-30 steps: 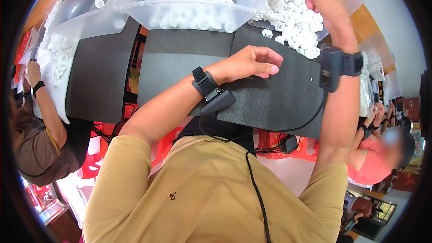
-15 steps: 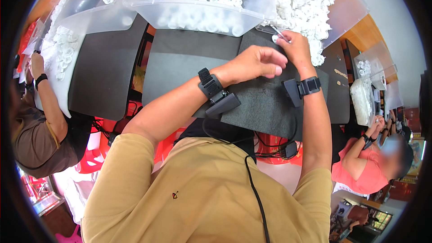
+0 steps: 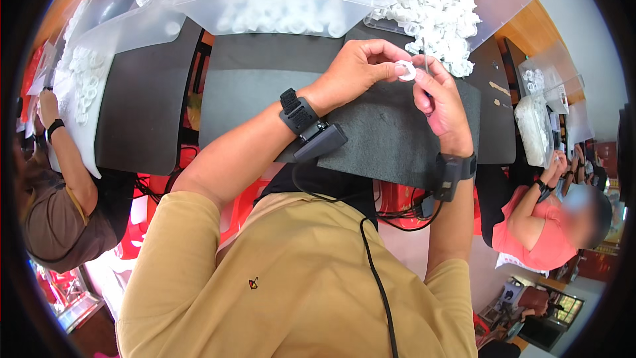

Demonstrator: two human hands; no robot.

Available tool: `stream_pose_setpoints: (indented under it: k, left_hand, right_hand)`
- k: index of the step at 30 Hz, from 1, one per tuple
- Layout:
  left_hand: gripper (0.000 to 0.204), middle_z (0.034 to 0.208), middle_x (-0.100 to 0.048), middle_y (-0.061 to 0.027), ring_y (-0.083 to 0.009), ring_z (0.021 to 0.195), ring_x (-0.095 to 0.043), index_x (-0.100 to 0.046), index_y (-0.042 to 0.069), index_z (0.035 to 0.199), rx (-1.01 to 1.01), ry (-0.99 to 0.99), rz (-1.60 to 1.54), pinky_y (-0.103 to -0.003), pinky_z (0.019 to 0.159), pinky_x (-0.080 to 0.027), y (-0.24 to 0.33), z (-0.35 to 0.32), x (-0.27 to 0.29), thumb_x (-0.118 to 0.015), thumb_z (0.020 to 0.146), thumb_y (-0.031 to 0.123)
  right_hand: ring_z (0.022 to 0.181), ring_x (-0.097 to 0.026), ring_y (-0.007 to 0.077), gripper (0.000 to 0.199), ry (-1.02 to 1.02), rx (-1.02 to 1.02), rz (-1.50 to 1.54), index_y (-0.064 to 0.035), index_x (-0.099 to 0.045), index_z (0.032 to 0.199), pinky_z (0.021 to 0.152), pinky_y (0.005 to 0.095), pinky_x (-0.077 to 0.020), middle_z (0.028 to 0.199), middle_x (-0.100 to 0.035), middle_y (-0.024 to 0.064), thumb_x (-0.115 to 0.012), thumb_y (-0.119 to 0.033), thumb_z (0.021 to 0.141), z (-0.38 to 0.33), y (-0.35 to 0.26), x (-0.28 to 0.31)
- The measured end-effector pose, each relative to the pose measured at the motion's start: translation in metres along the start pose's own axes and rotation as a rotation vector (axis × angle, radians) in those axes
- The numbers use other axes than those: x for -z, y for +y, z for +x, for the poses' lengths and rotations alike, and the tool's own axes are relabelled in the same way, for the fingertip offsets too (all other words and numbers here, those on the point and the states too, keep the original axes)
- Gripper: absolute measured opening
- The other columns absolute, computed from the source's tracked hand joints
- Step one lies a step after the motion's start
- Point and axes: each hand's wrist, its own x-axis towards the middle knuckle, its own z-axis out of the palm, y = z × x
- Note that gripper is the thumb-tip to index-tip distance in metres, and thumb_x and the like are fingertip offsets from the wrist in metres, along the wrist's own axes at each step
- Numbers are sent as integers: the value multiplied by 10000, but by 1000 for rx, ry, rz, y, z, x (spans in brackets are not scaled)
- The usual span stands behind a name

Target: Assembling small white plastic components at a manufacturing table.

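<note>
White ring: a small white plastic ring (image 3: 405, 70) is being pinched at the fingertips of both hands, above the dark mat, just short of the loose pile.
Left hand: the left hand (image 3: 358, 69) is curling over from the left, thumb and fingers closing together on the ring's near edge.
Right hand: the right hand (image 3: 438, 103) is coming up from below, its fingertips pressing on the ring's other side; whether a second small piece is sitting between those fingers is too small to tell.
Wrists: a black band with a small box and cable (image 3: 311, 126) is sitting on the left wrist, and a black band (image 3: 455, 171) on the right.
Mat: a dark felt mat (image 3: 371, 139) is lying under both hands.
Pile: a heap of white rings (image 3: 440, 6) is lying on a clear sheet just beyond the hands, touching the mat's far edge.
Tub: a clear plastic tub (image 3: 278, 6) is holding more white pieces further out.
Progress: judging by the pile, one piece is being handled and a great many are waiting; which of the heaps is finished work cannot be told.
Neighbours: a person in brown (image 3: 56, 205) is working at the left, a person in pink (image 3: 536, 225) at the right.
</note>
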Motion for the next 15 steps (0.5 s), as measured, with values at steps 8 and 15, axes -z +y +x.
stream_pose_setpoints:
  k: [8,15]
  left_hand:
    - [272,1029,-658,-69,-105,902,-620,-616,-7,1119,6,46,-172,-236,820,-516,-10,3,0,-668,871,92]
    - [320,1092,-642,-74,-117,971,-610,-592,-1,1158,14,21,-268,-261,860,-508,-9,2,-2,-675,863,90]
  right_hand:
    - [508,-441,17,167,275,297,-372,-3,-606,998,431,161,-304,785,-600,-3,-647,-115,881,-11,2,-29]
    - [475,-420,20,73,264,217,-79,-44,-619,899,422,170,-288,646,-531,-35,-632,-116,890,-7,10,-28]
